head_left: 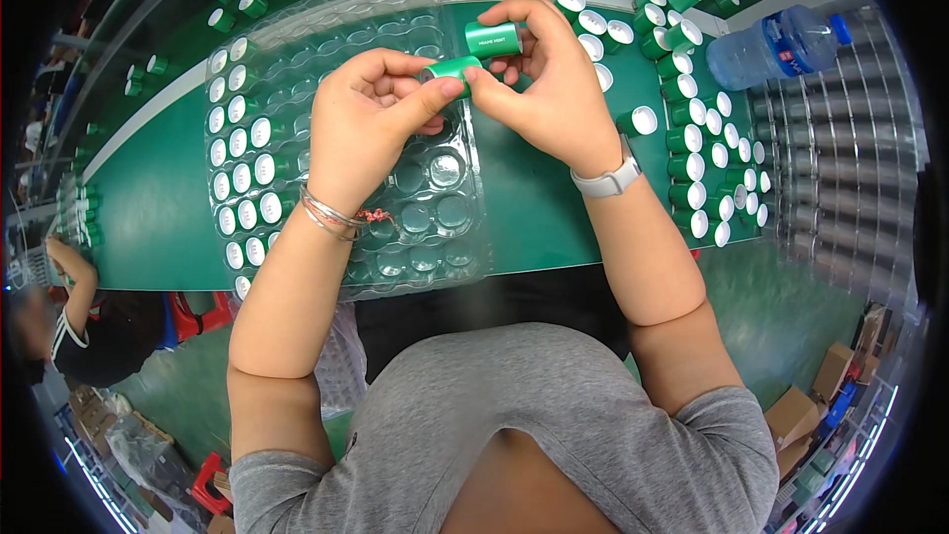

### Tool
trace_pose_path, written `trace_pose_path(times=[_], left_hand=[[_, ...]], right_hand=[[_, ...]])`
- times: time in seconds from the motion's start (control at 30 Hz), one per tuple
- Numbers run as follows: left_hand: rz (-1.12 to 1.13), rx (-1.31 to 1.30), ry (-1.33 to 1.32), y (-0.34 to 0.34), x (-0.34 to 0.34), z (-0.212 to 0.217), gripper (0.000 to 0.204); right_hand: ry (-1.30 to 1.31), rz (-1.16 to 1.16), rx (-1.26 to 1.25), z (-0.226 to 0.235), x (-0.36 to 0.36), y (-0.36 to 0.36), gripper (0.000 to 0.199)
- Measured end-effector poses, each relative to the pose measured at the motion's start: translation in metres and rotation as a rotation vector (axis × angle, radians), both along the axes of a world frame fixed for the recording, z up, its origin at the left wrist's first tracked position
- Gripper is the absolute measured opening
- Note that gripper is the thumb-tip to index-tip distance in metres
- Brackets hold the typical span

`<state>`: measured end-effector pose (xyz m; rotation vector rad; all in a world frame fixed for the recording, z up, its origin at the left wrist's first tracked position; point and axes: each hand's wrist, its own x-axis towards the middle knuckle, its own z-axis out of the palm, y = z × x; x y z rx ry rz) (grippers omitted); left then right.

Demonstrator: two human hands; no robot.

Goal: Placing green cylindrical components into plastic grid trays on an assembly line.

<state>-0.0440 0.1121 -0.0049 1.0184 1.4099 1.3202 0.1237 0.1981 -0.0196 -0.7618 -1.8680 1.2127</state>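
Note:
My left hand (371, 109) pinches a small green cylinder (453, 68) lying on its side between thumb and fingers. My right thumb tip also meets that cylinder at its right end. In the curled fingers of my right hand (544, 89) is a second green cylinder (493, 41), with pale print on its side. Beneath my hands lies a clear plastic tray (374, 265) with rows of round pockets. Several green cylinders with white round ends (237, 142) stand in its left columns, while the pockets toward its right side hold none. The pockets under my left hand are hidden.
Many white-ended green cylinders (686, 138) crowd the right of the green table (539, 208). Beyond them lie a large water bottle (781, 47) and a stack of clear trays (825, 158). More cylinders (251, 4) stand past the pale rail. Another person (99, 336) is at far left.

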Motion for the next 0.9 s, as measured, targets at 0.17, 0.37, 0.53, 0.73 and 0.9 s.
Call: trace_pose_path(times=[0.17, 0.37, 0.53, 0.73, 0.9], left_hand=[[0.004, -0.005, 0.0, 0.0001, 0.0006, 0.0006, 0.022], [0.008, 0.0, -0.021, 0.0003, 0.0014, 0.0007, 0.022], [0.002, 0.01, -0.031, 0.0, 0.0016, 0.0016, 0.021], [0.005, 0.018, -0.027, -0.0008, 0.0007, 0.0015, 0.021], [-0.002, 0.014, -0.028, -0.0003, 0.0016, 0.0019, 0.023]], right_hand=[[-0.007, -0.001, -0.011, -0.0006, 0.0001, -0.0006, 0.043], [-0.002, -0.029, 0.026, -0.0011, 0.0005, 0.0017, 0.043], [0.019, -0.03, 0.025, -0.0024, 0.0014, 0.0025, 0.043], [-0.021, -0.034, 0.009, -0.0001, 0.0018, 0.0022, 0.043], [0.005, -0.031, 0.081, -0.0004, 0.0003, -0.0002, 0.044]])
